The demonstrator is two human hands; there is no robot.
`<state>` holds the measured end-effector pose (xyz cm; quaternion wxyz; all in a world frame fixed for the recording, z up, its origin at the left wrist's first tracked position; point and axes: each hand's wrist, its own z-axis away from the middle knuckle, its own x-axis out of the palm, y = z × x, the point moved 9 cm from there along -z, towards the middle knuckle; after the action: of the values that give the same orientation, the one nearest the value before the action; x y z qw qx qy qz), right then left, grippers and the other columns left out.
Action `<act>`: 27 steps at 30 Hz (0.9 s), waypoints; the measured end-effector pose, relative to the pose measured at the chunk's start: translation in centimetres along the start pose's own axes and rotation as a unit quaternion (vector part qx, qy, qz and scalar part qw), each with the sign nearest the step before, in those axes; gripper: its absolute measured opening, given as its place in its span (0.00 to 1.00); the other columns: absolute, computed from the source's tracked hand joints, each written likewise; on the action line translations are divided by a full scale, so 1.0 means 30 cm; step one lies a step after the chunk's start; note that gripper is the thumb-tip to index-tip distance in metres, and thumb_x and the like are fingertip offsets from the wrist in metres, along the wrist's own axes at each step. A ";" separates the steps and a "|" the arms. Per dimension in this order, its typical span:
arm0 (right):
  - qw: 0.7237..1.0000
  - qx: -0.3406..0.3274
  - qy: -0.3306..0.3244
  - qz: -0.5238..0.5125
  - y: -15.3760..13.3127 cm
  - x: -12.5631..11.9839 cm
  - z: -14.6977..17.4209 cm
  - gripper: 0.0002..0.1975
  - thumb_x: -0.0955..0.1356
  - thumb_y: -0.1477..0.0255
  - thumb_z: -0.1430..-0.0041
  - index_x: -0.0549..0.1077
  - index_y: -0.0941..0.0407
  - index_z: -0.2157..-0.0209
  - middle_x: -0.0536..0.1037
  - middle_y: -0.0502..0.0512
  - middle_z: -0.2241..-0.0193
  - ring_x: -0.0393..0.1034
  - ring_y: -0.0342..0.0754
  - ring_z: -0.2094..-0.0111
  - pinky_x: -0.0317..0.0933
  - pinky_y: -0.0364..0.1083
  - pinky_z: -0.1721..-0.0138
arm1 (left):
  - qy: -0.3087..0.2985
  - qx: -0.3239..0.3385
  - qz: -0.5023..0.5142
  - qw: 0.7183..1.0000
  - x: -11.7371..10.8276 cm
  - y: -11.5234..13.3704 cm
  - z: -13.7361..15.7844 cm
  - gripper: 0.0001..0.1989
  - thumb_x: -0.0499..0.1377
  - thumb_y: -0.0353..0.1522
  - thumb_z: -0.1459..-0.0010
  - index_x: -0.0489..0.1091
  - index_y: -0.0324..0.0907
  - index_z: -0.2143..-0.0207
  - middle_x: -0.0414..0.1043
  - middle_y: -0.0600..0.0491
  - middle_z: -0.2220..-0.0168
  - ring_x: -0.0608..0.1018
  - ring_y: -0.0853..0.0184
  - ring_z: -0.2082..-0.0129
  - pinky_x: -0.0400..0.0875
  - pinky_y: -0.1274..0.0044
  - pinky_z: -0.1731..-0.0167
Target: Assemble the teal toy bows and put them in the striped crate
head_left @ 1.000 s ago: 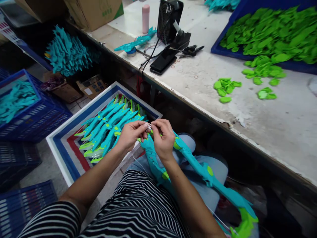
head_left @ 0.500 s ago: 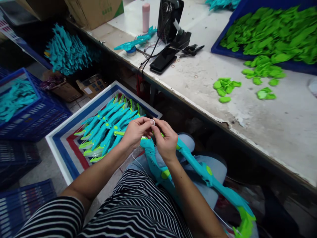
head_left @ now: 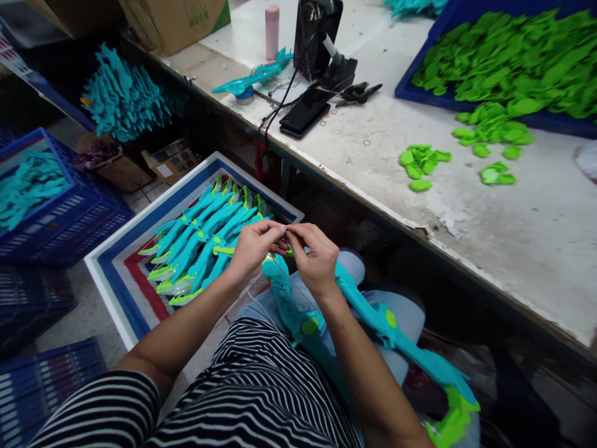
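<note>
My left hand [head_left: 254, 249] is closed, pinching a white string [head_left: 261, 302] between thumb and fingers. Against its fingertips, my right hand [head_left: 315, 256] pinches the same string; a tiny white bit shows where they meet, and the rest is hidden by the fingers. Across my lap lies a teal plastic toy bow [head_left: 413, 350], its curved body carrying bright green parts. One end of it rises just below my hands, and the string trails down from there. Left of my hands, a white-rimmed tray [head_left: 108, 281] holds several similar teal and green bows in a row.
The worktable [head_left: 373, 186] runs along the right, bearing a blue bin [head_left: 405, 91] of green pieces, loose green pieces [head_left: 422, 160], a phone [head_left: 305, 112], a small fan [head_left: 317, 37] and a pink bottle [head_left: 272, 32]. Blue crates [head_left: 88, 208] stand at the left.
The white loop that showed between my fingertips is now mostly hidden as they pinch together. My right hand has turned slightly and shifted a little to the right.
</note>
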<state>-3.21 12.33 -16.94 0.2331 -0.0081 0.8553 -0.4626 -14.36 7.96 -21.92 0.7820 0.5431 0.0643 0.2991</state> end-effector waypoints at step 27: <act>0.996 -0.006 -0.082 -0.035 0.030 0.041 0.087 0.07 0.64 0.73 0.40 0.73 0.56 0.69 0.77 0.54 0.70 0.71 0.45 0.67 0.65 0.46 0.66 | -0.165 -0.056 -0.252 0.952 -0.035 -0.020 0.011 0.05 0.62 0.32 0.55 0.78 0.42 0.76 0.73 0.55 0.81 0.68 0.73 0.80 0.58 0.82 0.79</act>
<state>-3.08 10.51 -19.33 0.2858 -0.0774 0.8355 -0.4628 -14.84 7.01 -22.55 0.8606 0.5066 0.0521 0.0015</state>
